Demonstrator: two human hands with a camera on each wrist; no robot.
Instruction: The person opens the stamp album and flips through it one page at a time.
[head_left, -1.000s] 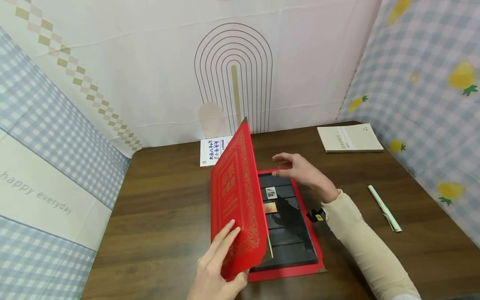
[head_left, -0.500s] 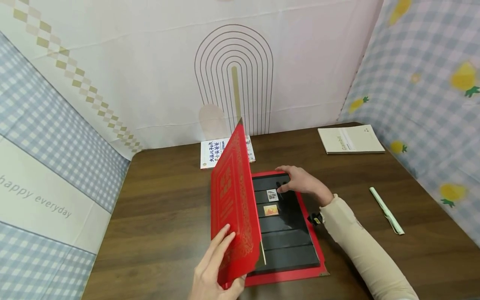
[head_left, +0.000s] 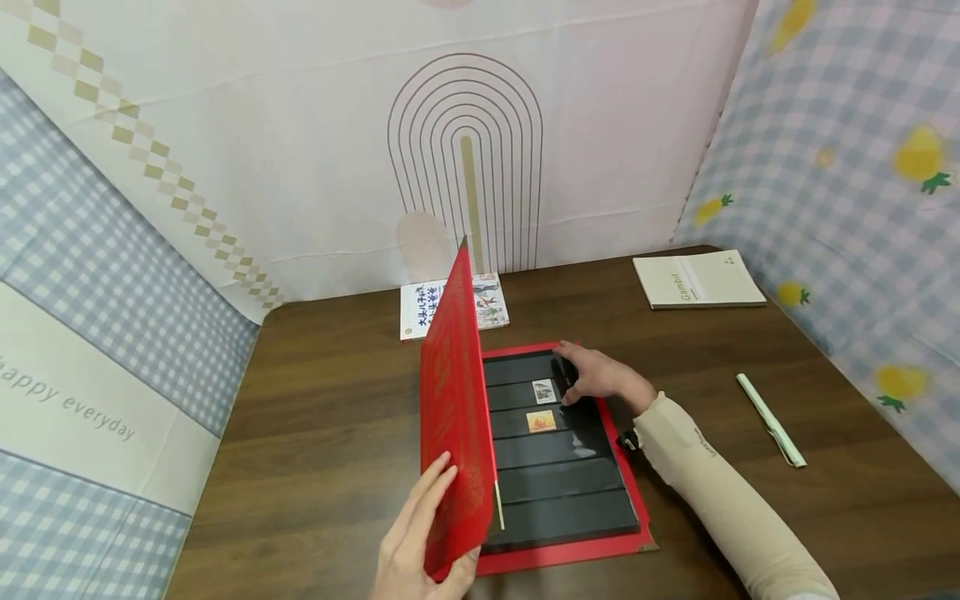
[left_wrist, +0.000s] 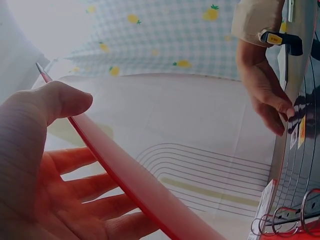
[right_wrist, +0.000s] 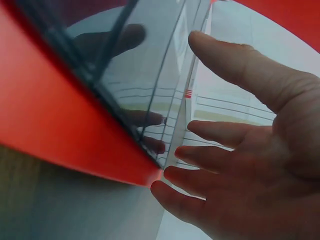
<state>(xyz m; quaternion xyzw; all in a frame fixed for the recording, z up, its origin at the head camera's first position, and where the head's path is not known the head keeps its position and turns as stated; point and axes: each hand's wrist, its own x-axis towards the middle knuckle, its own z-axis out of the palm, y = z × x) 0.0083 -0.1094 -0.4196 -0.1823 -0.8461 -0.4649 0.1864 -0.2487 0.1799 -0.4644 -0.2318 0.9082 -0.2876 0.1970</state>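
Worktop of dark brown wood grain (head_left: 315, 400) spans the scene; the left hand (head_left: 411, 537) has its grip clamped on the raised red album cover (head_left: 456, 417); behind that lies a white printed booklet (head_left: 491, 304); mid-worktop, the album's black page (head_left: 558, 475) holds a grey-and-white stamp (head_left: 543, 391) and an orange-yellow stamp (head_left: 541, 421); the right hand (head_left: 600, 371), grip apart, is at the page's upper right; beyond sit a cream "Gambit" book (head_left: 701, 279) and a slim pale-green pen (head_left: 770, 419).

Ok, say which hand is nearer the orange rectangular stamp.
Right: the right hand is beyond the stamp, rightward; the left hand is leftward, holding the raised red album cover.
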